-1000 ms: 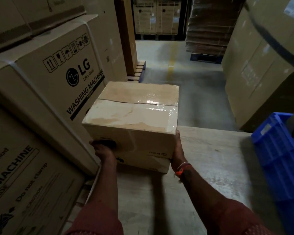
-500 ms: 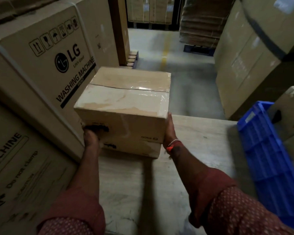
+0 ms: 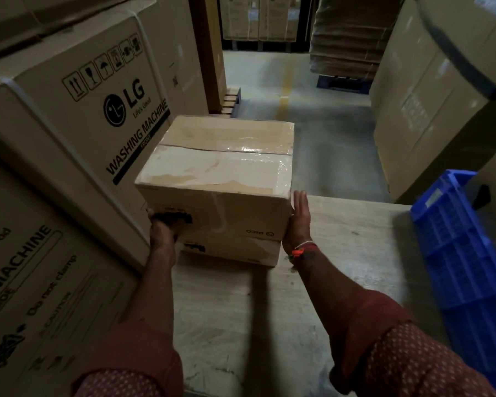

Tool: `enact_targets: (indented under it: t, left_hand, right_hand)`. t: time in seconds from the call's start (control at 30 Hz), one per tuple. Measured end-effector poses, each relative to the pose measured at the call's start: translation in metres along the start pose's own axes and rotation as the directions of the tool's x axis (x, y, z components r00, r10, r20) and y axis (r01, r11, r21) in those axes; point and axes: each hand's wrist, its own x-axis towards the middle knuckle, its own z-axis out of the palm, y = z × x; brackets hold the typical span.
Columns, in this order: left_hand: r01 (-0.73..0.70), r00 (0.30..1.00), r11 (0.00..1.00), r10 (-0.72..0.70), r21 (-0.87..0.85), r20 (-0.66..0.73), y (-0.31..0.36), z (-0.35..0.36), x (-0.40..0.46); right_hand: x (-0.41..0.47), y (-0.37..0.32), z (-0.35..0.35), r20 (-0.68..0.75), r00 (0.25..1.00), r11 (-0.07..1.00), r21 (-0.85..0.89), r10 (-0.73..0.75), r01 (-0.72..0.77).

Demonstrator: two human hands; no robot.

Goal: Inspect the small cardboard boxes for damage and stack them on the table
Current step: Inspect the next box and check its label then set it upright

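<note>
Right hand [image 3: 298,222] now flat, fingers freed, left hand [image 3: 163,229] gripping taped box [image 3: 221,179] (upside-down "PICO"), "LG" carton [image 3: 78,110] beside

- The pale wood-grain counter [image 3: 341,267] carries a stack of two cardboard boxes [image 3: 221,213] at its far left corner.
- A blue plastic crate [image 3: 464,253] sits along its right edge.

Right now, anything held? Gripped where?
The top box, between both hands: left hand at its lower left front corner, right hand flat against its right side. It sits on a lower box.
</note>
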Motion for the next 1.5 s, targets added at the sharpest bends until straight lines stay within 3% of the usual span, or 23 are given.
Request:
enact_targets:
  t: [0.2, 0.47, 0.7, 0.9, 0.97, 1.07, 1.17, 1.3, 1.37, 1.5]
  left_hand:
    - [0.002, 0.996, 0.999, -0.005, 0.035, 0.084, 0.003, -0.002, -0.008]
    - [0.023, 0.993, 1.0, -0.023, 0.0, 0.112, -0.001, -0.004, -0.002]
    - [-0.009, 0.994, 0.998, 0.015, -0.056, 0.109, -0.006, -0.002, -0.004]
    - [-0.085, 0.996, 0.993, 0.084, -0.078, -0.013, -0.067, -0.009, -0.012]
    - [-0.038, 0.999, 0.995, 0.036, -0.092, -0.017, -0.095, -0.007, -0.025]
    - [0.061, 0.997, 0.991, -0.056, -0.119, 0.05, -0.125, 0.004, -0.059]
    - [0.048, 0.986, 0.997, -0.039, -0.052, 0.163, -0.144, 0.017, -0.095]
    - [-0.19, 0.944, 0.932, 0.086, 0.31, 0.32, -0.162, 0.029, -0.123]
    - [-0.332, 0.912, 0.866, 0.195, 0.373, 0.361, -0.16, 0.042, -0.143]
    - [-0.658, 0.708, 0.641, 0.347, 0.395, 0.616, -0.156, 0.067, -0.181]
  right_hand:
    - [0.01, 0.01, -0.006, 0.001, 0.999, 0.987, -0.159, -0.039, 0.038]
    - [0.018, 0.012, -0.009, 0.078, 0.997, 0.986, -0.168, 0.004, 0.009]
    - [0.012, 0.007, -0.015, 0.034, 0.999, 0.967, -0.255, -0.007, 0.016]
    - [-0.007, 0.024, -0.052, -0.089, 0.991, 0.955, -0.291, -0.095, 0.065]
    - [-0.016, 0.029, -0.069, -0.105, 0.989, 0.947, -0.314, -0.101, 0.063]
    - [-0.03, 0.032, -0.095, -0.091, 0.989, 0.933, -0.35, -0.117, 0.078]
    - [-0.046, 0.027, -0.114, -0.079, 0.989, 0.909, -0.409, -0.125, 0.082]
    - [-0.07, 0.026, -0.142, -0.079, 0.972, 0.826, -0.545, -0.221, 0.144]
    - [-0.083, 0.022, -0.153, -0.075, 0.962, 0.785, -0.597, -0.261, 0.166]
    - [-0.098, 0.013, -0.177, -0.043, 0.932, 0.683, -0.693, -0.361, 0.232]
